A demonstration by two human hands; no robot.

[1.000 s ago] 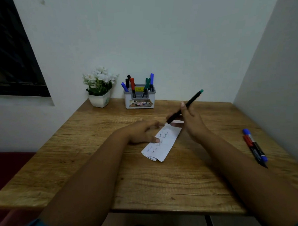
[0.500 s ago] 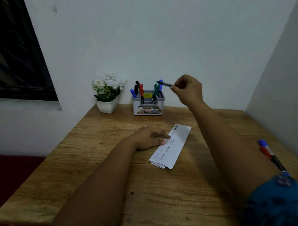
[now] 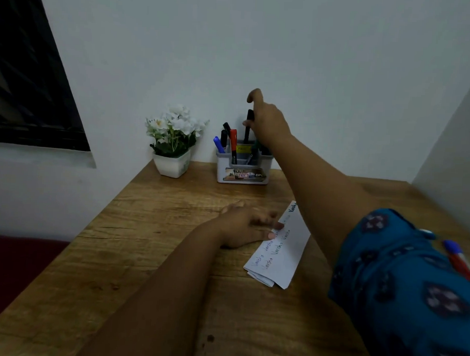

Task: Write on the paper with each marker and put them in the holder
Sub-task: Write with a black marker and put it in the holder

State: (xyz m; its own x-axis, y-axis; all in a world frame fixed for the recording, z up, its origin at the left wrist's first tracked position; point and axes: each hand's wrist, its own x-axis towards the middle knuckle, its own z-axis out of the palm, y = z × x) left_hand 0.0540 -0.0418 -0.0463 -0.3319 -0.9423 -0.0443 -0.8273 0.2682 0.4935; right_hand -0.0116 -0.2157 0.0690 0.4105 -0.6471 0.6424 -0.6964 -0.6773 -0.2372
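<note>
Our right hand (image 3: 268, 125) reached over the holder (image 3: 243, 169), thumb and fingers pinching a dark marker (image 3: 248, 126) that stood upright, its lower end down inside the holder's back part; the index finger (image 3: 255, 95) stuck up, curled free above the marker's top. The marker was slim and black along the whole length we could see.

The holder was a small grey plastic box with compartments, and it stood just below those pinching fingers. A printed label ran across its front; we could make out only "OPL" in white letters and a small red patch with figures too small to read. A yellow tag (image 3: 242, 149) sat inside, its writing unreadable.

Beside the held marker, to the left of the fingers, we counted four more in the holder: a blue one (image 3: 218, 144) leaning left, two black ones (image 3: 225, 135) and a red one (image 3: 233, 140). A green one (image 3: 254, 149) showed under the hand.

Our left hand (image 3: 246, 226) lay flat, fingers straight and slightly spread, the fingertips pressing the left edge of the folded white paper (image 3: 282, 250). Handwritten words in several colours ran along the sheet, repeating something like "Varsha"; a bolder dark word sat at its far end, beyond the fingertips.

Far right of both hands, past the blue patterned sleeve (image 3: 401, 287), a blue marker (image 3: 453, 248) and a red marker (image 3: 459, 265) lay together on the wooden table (image 3: 143, 268).
</note>
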